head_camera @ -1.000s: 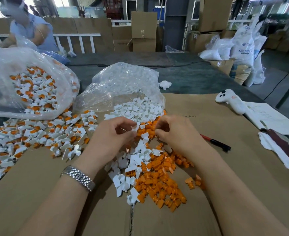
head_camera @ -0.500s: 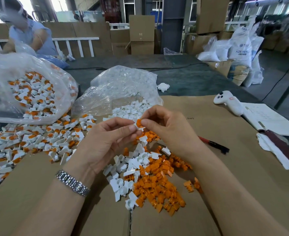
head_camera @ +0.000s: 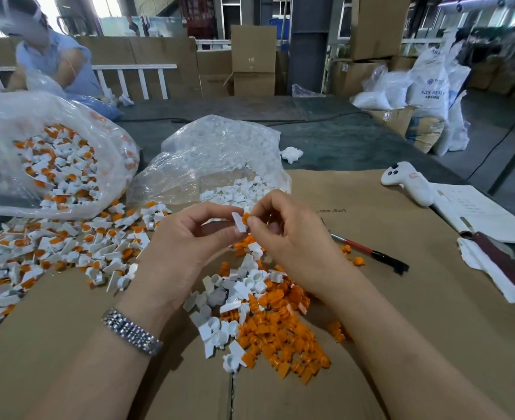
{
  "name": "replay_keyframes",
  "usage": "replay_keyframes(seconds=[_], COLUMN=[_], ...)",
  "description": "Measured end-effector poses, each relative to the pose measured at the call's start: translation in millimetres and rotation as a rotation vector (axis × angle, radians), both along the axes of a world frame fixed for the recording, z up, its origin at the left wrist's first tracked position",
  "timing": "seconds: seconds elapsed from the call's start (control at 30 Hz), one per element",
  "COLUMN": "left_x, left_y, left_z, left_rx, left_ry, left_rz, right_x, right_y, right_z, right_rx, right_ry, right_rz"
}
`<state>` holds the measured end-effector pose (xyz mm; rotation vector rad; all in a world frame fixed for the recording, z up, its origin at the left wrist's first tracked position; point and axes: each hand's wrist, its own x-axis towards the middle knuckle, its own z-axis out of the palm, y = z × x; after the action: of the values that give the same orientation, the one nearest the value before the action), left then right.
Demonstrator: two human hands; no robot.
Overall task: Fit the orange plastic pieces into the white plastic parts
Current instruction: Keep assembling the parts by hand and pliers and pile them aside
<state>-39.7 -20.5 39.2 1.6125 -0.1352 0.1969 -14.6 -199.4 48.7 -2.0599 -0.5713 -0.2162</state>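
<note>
Holding a small white plastic part (head_camera: pixel 238 222) up over the brown cardboard sheet (head_camera: pixel 401 313), the left hand (head_camera: pixel 186 247) pinches it. Its long side runs up and down, leaning a bit left. The right hand (head_camera: pixel 292 237) pinches a little orange plastic piece (head_camera: pixel 246 218), touching the white part's right side near the top. It looks ready to be pushed in leftward.

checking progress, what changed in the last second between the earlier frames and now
Both hands rose off the loose pile; the left hand now pinches a white part and the right hand presses an orange piece against it. The piles, bags and pen stayed put.
</note>
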Motion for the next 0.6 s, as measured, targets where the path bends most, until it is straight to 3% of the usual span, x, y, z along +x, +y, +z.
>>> replay_keyframes(seconds=[0.13,0.23,0.3,0.37,0.6], left_x=[-2,0,1,3,1], left_y=[-1,2,2,2,1], left_z=[-1,3,5,5,7], left_rx=[0.096,-0.094,-0.309,-0.391,-0.348], left_ry=[-0.111,-0.022,0.043,0.065,0.038], left_rz=[0.069,-0.004,-0.092,-0.133,-0.131], right_x=[0,0,0,0,-2], right_y=[0,-8,-13,-14,-12], right_z=[2,7,10,11,10], right_rx=[0.108,0.157,0.181,0.189,0.180], right_ry=[0.141,0.194,0.164,0.103,-0.070], right_rz=[0.030,0.121,0.171,0.197,0.137])
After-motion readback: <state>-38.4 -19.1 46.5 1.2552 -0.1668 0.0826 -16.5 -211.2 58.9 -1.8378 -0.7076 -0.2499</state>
